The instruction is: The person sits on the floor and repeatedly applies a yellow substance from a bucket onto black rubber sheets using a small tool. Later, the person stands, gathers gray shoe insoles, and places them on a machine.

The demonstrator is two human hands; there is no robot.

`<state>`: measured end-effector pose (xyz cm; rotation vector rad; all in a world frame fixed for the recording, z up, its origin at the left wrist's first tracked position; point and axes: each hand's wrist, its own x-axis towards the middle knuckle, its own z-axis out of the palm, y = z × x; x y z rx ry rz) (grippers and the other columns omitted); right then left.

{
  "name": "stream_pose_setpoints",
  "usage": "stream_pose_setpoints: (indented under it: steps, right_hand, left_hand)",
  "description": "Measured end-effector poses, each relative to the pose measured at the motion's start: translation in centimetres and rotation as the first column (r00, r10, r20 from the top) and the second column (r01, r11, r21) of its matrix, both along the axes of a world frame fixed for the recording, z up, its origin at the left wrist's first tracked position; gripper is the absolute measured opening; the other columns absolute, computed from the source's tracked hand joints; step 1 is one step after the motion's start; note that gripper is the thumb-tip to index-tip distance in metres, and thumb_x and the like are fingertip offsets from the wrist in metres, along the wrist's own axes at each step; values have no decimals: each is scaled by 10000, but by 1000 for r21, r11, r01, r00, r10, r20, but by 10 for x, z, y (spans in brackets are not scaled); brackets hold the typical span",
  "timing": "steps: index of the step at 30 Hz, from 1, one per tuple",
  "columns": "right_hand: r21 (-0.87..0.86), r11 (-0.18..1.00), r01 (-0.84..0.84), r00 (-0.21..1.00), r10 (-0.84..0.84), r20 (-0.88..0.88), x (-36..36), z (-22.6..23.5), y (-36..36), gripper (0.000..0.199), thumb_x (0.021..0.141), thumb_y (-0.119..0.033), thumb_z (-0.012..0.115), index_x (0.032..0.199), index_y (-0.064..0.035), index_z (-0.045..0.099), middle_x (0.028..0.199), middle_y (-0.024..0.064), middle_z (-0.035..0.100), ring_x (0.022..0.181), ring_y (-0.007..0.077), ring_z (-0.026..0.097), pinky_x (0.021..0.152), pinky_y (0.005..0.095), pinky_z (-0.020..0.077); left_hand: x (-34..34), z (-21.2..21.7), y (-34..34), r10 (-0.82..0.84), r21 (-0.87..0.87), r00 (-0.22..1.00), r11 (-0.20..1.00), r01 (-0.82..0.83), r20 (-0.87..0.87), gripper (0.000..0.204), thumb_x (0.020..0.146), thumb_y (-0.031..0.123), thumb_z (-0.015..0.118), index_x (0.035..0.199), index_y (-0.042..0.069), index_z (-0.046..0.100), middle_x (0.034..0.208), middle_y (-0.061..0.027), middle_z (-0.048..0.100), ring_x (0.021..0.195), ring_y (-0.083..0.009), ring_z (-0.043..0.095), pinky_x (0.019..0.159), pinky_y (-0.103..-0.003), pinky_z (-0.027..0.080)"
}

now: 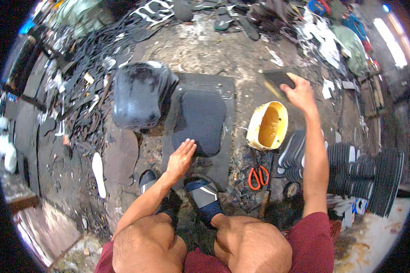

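My left hand (pixel 181 160) lies with fingers stretched out on the near left edge of a dark rounded sheet (pixel 200 120). The sheet rests on a larger black mat (pixel 230 100). To the right, my right hand (pixel 300 93) grips a dark flat piece with a yellowish lower edge (pixel 276 82), held above the floor; its exact kind cannot be made out. Just below that hand stands a cut-open yellow tub (pixel 255 128) with amber, sticky-looking stuff inside. A pile of glossy black sheets (pixel 141 98) sits left of the mat.
Orange-handled scissors (pixel 258 177) lie below the tub. Rows of stacked dark soles (pixel 351 166) stand at the right. A white sole shape (pixel 98 175) lies at the left. Black scraps (pixel 84 98) cover the far left floor, and sandals (pixel 236 22) lie at the back.
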<state>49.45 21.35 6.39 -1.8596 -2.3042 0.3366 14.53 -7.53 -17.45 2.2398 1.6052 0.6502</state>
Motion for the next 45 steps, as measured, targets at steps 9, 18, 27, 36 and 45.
stream_pose_setpoints:
  steps: [9,18,27,36,45]
  right_hand:
    - [-155,982,108,985,-126,-115,-216,-178,-75,496,874,-214,646,1334,-39,578,1005,274,716,928,450,709,839,567,556]
    - [-189,742,-643,749,661,50,-252,-173,-52,367,890,-229,623,1249,-279,681,1030,140,751,953,376,723,812,525,575]
    - [31,622,-783,607,773,-181,-213,-191,-237,347,898,-167,592,1231,-190,689,1043,92,757,819,284,735,666,442,579]
    - [-118,963,-243,923,192,-333,-194,-127,-80,321,912,-200,661,1227,-158,703,1181,138,723,1056,327,706,891,404,562]
    - [-19,947,-319,947,318,-37,-179,-179,-34,514,774,-75,609,1217,-309,721,1199,53,730,1039,305,714,876,456,583]
  left_hand:
    - [4,-6,-8,-25,-67,997,998,20,-75,456,843,53,581,1292,-19,620,1414,-168,589,1364,-321,523,1166,-415,412]
    - [11,10,-24,-138,3,990,990,138,12,546,798,105,628,1330,-3,576,1512,-190,476,1425,-345,441,1188,-457,373]
    - [54,39,-64,-739,143,665,674,725,107,383,802,223,643,1143,51,676,1373,-159,610,1162,-309,645,895,-426,569]
    - [46,20,-1,-197,-67,979,979,194,-42,419,859,150,619,1264,43,612,1428,-122,566,901,-271,693,667,-413,618]
    - [44,9,32,-155,-313,981,943,112,-118,430,817,85,623,1246,102,642,1438,-84,590,811,-319,742,632,-451,602]
